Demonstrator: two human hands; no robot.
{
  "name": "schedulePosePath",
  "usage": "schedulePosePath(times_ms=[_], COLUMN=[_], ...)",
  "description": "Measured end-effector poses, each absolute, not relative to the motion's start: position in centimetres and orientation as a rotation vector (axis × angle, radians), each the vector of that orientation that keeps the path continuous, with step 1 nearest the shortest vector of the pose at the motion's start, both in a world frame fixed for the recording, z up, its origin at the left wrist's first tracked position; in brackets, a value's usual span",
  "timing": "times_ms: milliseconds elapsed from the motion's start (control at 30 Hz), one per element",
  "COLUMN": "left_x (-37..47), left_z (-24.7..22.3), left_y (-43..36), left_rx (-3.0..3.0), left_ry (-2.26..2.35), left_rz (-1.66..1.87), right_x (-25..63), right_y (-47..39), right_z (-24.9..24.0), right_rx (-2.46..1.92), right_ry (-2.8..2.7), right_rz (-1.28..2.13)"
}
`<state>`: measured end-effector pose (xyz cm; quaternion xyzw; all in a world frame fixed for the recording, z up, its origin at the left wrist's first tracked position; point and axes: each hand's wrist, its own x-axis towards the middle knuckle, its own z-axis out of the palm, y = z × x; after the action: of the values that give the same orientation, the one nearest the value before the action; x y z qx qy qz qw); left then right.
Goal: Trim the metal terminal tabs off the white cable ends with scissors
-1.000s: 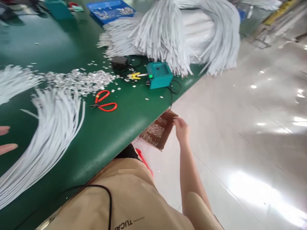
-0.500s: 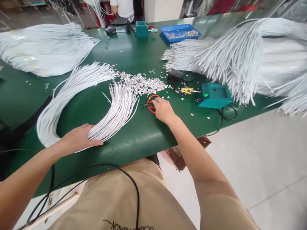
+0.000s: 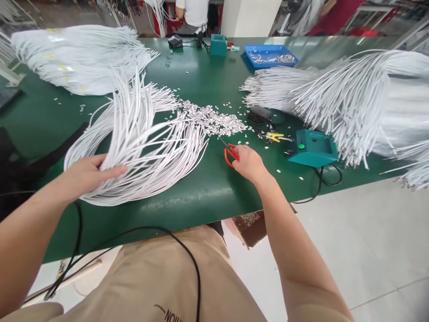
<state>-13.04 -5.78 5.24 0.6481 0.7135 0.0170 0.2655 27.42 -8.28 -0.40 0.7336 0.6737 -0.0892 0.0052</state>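
Observation:
My left hand [image 3: 90, 175] is wrapped round part of a long bundle of white cables [image 3: 161, 172] at the left of the green table. The held strands stand up and fan out above the curved rest of the bundle. In my right hand [image 3: 248, 162] are red-handled scissors [image 3: 230, 153], their dark blades pointing up and left. Just beyond the blade tips lies a heap of small silvery-white pieces [image 3: 217, 120], between the cable ends and a yellow-handled tool [image 3: 275, 137].
A teal box [image 3: 313, 147] with a black cord stands right of my right hand. Large white cable bundles [image 3: 348, 98] fill the right side; another [image 3: 83, 58] lies back left. A blue tray [image 3: 271, 56] is at the far edge. A person [image 3: 196, 13] sits beyond.
My left hand has moved left and up, raising part of the cables. The scissors are now gripped in my right hand, turned with blades pointing up-left. The view has shifted.

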Motion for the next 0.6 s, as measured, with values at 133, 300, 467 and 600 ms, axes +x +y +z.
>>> schedulePosePath(times_ms=[133, 300, 467, 600], left_x=[-10.9, -10.4, -8.1, -6.2], left_z=[4.2, 3.2, 2.2, 2.5], left_y=[-6.5, -7.4, -7.3, -5.1], left_rx=[1.857, 2.011, 2.066, 2.014], left_ry=[1.741, 1.722, 1.695, 1.588], left_rz=[-0.158, -0.228, -0.383, -0.267], right_x=[27.4, 27.9, 26.4, 22.8], right_y=[-9.5, -9.0, -8.2, -8.1], right_z=[-1.3, -1.8, -1.1, -0.6], right_rx=[2.559, 2.667, 2.900, 2.875], right_ry=[2.064, 1.895, 1.941, 2.105], right_rz=[-0.314, -0.266, -0.579, -0.940])
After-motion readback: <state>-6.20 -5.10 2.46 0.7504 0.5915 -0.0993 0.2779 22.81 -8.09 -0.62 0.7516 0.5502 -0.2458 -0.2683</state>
